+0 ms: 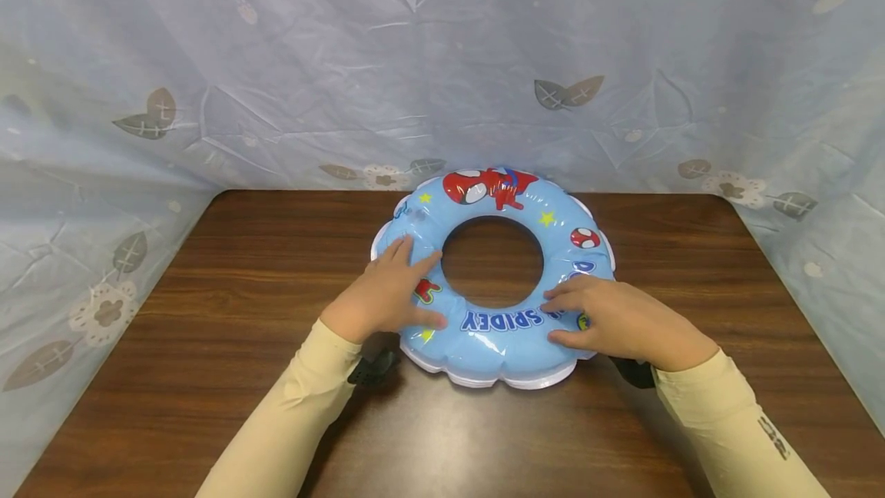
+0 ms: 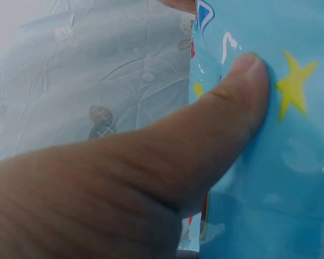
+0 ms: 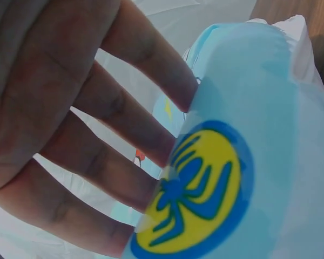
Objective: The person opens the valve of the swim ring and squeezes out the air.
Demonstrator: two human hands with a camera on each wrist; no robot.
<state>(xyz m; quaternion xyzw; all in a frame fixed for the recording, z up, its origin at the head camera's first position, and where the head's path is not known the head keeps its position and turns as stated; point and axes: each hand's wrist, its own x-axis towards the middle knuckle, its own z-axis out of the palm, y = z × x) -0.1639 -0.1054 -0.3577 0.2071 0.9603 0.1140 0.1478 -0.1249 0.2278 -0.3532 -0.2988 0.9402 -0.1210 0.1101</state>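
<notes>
A light blue inflatable swim ring (image 1: 498, 348) with red cartoon figures, yellow stars and SPIDEY lettering lies on the wooden table, its scalloped white edge showing. On the ring's left side rests my left hand (image 1: 387, 294), fingers spread over the top. In the left wrist view its thumb (image 2: 227, 102) touches the blue vinyl beside a yellow star. My right hand (image 1: 615, 317) lies on the ring's lower right part with its fingers extended. The right wrist view shows those fingertips (image 3: 189, 97) touching the vinyl by a yellow and blue spider badge (image 3: 197, 189). Neither hand grips the ring.
The dark brown wooden table (image 1: 276, 267) extends around the ring. Behind it and at both sides hangs a pale grey-blue curtain (image 1: 442, 60) with a leaf and flower print, meeting the table's back edge.
</notes>
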